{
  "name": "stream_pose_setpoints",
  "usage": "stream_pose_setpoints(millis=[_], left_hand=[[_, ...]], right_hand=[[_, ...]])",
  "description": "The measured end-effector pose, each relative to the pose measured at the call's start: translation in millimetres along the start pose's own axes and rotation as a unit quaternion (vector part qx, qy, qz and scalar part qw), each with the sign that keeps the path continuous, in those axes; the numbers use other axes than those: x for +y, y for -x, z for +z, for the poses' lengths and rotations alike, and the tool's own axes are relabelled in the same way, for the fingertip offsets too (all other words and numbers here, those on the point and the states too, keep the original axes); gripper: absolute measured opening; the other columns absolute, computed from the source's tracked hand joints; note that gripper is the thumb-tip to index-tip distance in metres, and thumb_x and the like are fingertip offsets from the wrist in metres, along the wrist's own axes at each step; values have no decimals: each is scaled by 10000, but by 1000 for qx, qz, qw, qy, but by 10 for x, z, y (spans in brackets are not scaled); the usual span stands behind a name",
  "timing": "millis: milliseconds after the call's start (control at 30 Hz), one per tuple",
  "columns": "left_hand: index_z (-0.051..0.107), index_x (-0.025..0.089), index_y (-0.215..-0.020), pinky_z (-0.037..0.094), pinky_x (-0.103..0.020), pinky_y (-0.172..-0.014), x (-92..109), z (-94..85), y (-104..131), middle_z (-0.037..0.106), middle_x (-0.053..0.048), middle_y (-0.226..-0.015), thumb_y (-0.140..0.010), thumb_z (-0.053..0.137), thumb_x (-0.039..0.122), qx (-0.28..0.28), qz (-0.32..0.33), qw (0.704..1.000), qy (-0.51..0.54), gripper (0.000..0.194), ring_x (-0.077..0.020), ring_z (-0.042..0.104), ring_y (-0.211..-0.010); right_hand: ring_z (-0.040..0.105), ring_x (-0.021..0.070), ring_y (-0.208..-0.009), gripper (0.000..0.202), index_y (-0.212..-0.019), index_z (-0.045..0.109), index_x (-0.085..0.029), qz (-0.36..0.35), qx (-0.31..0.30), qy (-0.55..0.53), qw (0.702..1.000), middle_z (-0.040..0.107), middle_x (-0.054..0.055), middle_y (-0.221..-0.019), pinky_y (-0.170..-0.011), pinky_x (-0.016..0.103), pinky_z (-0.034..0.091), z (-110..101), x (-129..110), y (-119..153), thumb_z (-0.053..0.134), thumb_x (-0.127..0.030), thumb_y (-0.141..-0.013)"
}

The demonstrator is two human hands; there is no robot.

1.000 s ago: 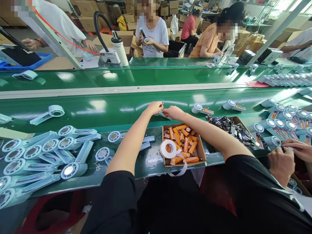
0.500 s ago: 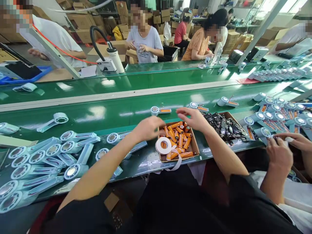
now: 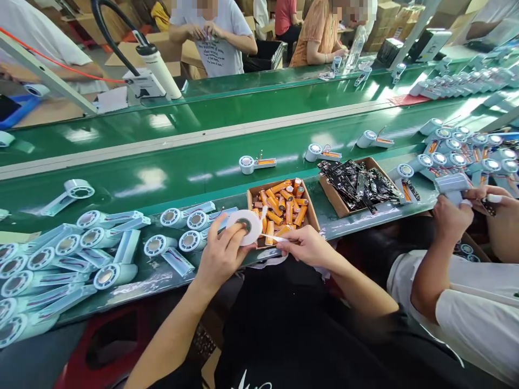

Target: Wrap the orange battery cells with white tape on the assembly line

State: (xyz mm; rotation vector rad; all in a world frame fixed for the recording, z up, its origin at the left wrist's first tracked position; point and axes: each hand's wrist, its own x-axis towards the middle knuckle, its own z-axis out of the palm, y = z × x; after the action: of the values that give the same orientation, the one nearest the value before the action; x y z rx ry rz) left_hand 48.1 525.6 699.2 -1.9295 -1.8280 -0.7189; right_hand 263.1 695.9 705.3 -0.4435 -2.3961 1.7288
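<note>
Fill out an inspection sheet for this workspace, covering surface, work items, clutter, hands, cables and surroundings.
Surface: green work surface, glossy, with bright reflections.
Work items: white tape roll, held; a white strip runs from it; orange cells piled in a carton.
Clutter: black circuit boards heaped in a second carton; light-blue housings grouped at the left.
Left hand: holding the roll, fingers over its centre.
Right hand: pinching the strip.
Cables: red line at upper left; black hose curving to a white device.
Surroundings: people across the work surface; at right, a co-worker's hands hold a light-blue unit; cardboard boxes behind.
</note>
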Motion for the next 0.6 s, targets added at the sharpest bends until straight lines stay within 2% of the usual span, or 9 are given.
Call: stream_pose_setpoints(millis=[100, 167, 200, 233, 300, 367, 467, 533, 600], left_hand=[[588, 156, -1353, 383, -673, -1220, -42, -44, 102, 684, -162, -1318, -963, 688, 244, 10, -29, 999, -21, 412, -403, 444, -1472], [567, 149, -1382, 379, -664, -1224, -65, -59, 187, 661, -174, -1361, -974, 648, 180, 5, -50, 998, -23, 418, -403, 384, -1514], [564, 151, -1388, 393, -654, -1217, -67, -61, 227, 657, -174, -1365, -973, 638, 158, 7, -60, 998, -22, 422, -404, 363, -1526], [566, 154, -1388, 409, -642, -1208, -60, -59, 262, 657, -175, -1360, -968, 638, 145, 14, -71, 997, -20, 426, -406, 356, -1530], [575, 154, -1381, 430, -627, -1196, -25, -45, 307, 661, -176, -1340, -954, 654, 132, 34, -81, 996, -16, 434, -406, 376, -1517], [584, 151, -1371, 437, -624, -1191, 26, -20, 313, 669, -174, -1319, -941, 665, 119, 46, -74, 996, -7, 439, -405, 397, -1503], [591, 153, -1366, 451, -620, -1183, 89, 21, 285, 677, -165, -1307, -937, 652, 103, 40, -63, 997, 7, 436, -401, 406, -1498], [593, 153, -1370, 454, -620, -1180, 111, 34, 275, 678, -165, -1312, -936, 642, 98, 33, -60, 998, 11, 440, -400, 399, -1503], [595, 152, -1375, 453, -624, -1181, 120, 30, 286, 679, -165, -1320, -933, 638, 96, 28, -59, 998, 12, 448, -402, 390, -1509]], right_hand=[[657, 132, -649, 289, -864, 784, -229, -87, -113, 67, 987, 739, -3, -735, -632, 236, 467, -10, -64, 109, 599, -388, -1019], [688, 134, -706, 226, -974, 797, -259, -137, -208, 101, 963, 772, -11, -820, -676, 230, 476, -47, -63, 119, 620, -396, -1013], [700, 136, -731, 219, -1017, 794, -268, -143, -210, 125, 959, 781, -12, -854, -696, 229, 480, -74, -52, 92, 632, -415, -1008], [711, 143, -765, 226, -1047, 787, -269, -134, -174, 160, 962, 787, -6, -887, -722, 233, 485, -106, -35, 43, 636, -432, -1006], [727, 180, -879, 267, -1104, 763, -247, -78, -35, 259, 962, 792, 31, -976, -792, 259, 495, -169, 6, -114, 622, -453, -1012], [715, 245, -1005, 325, -1145, 735, -205, -20, 60, 367, 928, 782, 94, -1047, -834, 305, 506, -208, 50, -307, 608, -473, -1013], [672, 313, -1107, 367, -1145, 724, -187, 26, 36, 470, 882, 767, 155, -1036, -804, 338, 527, -199, 107, -542, 627, -503, -984], [673, 308, -1062, 324, -1127, 738, -209, 38, 13, 488, 872, 762, 152, -997, -774, 337, 532, -183, 130, -609, 619, -474, -983], [675, 291, -1001, 286, -1120, 753, -222, 29, 33, 477, 878, 761, 135, -964, -792, 344, 533, -202, 133, -597, 607, -424, -981]])
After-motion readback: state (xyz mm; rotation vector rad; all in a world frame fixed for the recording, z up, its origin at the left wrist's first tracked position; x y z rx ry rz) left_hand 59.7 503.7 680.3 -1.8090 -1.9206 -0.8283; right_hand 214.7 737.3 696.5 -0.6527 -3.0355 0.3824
